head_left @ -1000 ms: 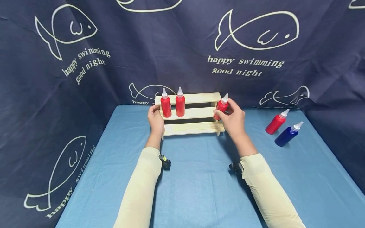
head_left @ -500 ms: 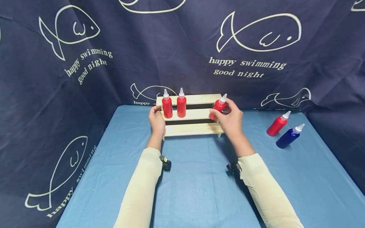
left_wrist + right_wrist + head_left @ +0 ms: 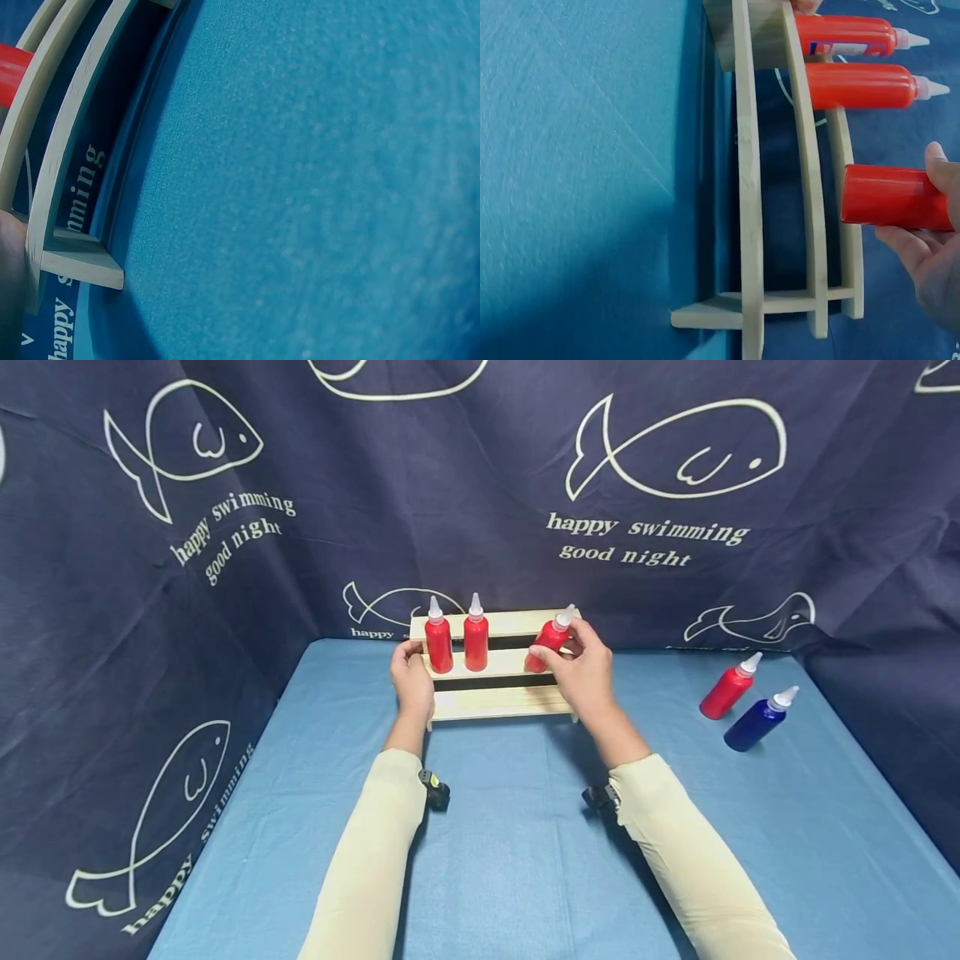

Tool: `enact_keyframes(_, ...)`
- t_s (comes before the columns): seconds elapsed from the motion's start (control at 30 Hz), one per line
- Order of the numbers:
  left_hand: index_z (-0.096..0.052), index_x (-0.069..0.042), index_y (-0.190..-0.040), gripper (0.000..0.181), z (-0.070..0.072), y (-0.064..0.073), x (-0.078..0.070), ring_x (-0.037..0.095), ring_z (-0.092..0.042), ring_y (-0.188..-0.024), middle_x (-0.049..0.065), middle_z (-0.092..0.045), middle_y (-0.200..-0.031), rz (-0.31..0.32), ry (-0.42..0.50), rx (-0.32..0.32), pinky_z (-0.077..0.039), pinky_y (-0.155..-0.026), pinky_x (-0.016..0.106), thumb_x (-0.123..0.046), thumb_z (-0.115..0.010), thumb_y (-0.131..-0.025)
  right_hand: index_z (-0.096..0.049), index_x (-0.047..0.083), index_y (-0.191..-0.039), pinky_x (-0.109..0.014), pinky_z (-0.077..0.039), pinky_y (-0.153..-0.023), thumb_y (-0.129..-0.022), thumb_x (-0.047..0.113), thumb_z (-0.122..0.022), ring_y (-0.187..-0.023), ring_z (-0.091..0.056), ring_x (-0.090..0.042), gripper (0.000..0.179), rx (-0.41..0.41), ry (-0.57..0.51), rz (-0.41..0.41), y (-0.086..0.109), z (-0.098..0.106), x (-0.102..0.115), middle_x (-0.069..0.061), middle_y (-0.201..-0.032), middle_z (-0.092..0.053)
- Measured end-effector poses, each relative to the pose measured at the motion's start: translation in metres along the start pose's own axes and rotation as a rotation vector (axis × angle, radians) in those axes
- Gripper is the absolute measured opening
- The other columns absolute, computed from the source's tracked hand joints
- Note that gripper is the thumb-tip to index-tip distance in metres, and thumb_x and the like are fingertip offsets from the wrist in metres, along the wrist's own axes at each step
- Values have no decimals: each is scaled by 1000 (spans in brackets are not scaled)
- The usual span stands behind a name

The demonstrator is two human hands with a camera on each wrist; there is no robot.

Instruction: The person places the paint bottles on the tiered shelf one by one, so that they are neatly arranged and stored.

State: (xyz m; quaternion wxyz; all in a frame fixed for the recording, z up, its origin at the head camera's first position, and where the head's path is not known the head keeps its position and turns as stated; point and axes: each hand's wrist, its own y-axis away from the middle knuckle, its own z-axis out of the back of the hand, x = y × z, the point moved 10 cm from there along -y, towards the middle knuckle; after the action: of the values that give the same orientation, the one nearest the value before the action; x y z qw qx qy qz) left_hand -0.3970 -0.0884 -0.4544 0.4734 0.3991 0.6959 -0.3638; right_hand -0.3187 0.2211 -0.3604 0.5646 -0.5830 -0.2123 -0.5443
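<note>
A three-step wooden rack [image 3: 495, 702] stands at the back of the table. My left hand [image 3: 412, 683] grips its left end; in the left wrist view only a bit of a finger [image 3: 10, 251] shows against the wood. Two red squeeze bottles with white nozzle caps, the outer one [image 3: 438, 645] and the inner one [image 3: 476, 642], stand upright on the middle step near that hand. My right hand [image 3: 587, 670] holds another red squeeze bottle [image 3: 892, 196] between thumb and fingers, tilted to the right. Its base hangs off the middle step, apart from the wood in the right wrist view.
To the right on the blue cloth [image 3: 495, 860] stand one more red bottle [image 3: 725, 692] and a blue bottle [image 3: 754, 725], close together. A dark curtain [image 3: 480, 485] with white fish drawings hangs right behind the rack and along the sides.
My right hand has carried its red bottle leftward along the rack, from the right end toward the two standing bottles. My left hand stays on the rack's left end.
</note>
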Motion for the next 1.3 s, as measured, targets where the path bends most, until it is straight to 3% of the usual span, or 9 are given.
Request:
enact_keyframes(0.17,-63,8,-110,27,0,0,-1,21,-55,-107,11,-61,-106,1,-6,1,-46,-112,47,10,-39,-98,-63,-1,-137,-44,-62,-95,-81,0,-88,-112,-73,-36,61,27,-4,-26,-1,-13,-4,-24,-126,-73)
enact_keyframes(0.27,-63,8,-110,27,0,0,-1,20,-55,-107,11,-61,-106,4,-4,-1,-46,-110,44,10,-39,-99,-61,-5,-137,-53,-60,-96,-82,-3,-87,-114,-73,-39,61,42,-7,-25,-1,-19,-4,-27,-127,-72)
enact_keyframes(0.53,-64,7,-109,27,1,0,-1,19,-55,-105,10,-61,-105,2,2,-7,-46,-108,41,10,-39,-98,-63,0,-135,-46,-62,-94,-80,4,-90,-110,-74,-32,61,75,-64,-4,-1,-33,-1,-21,-123,-74)
enact_keyframes(0.9,-64,7,-110,27,0,0,2,16,-54,-104,4,-59,-103,11,-3,-2,-45,-97,26,8,-39,-99,-63,0,-134,-48,-62,-94,-81,4,-90,-109,-75,-35,60,86,-62,34,-2,-44,4,-21,-122,-74)
enact_keyframes(1.3,-63,11,-111,28,-1,0,1,20,-54,-106,10,-60,-104,9,15,-3,-46,-105,39,10,-38,-99,-59,6,-142,-48,-62,-97,-85,10,-88,-107,-74,-36,64,140,22,43,-4,-54,0,-20,-122,-73)
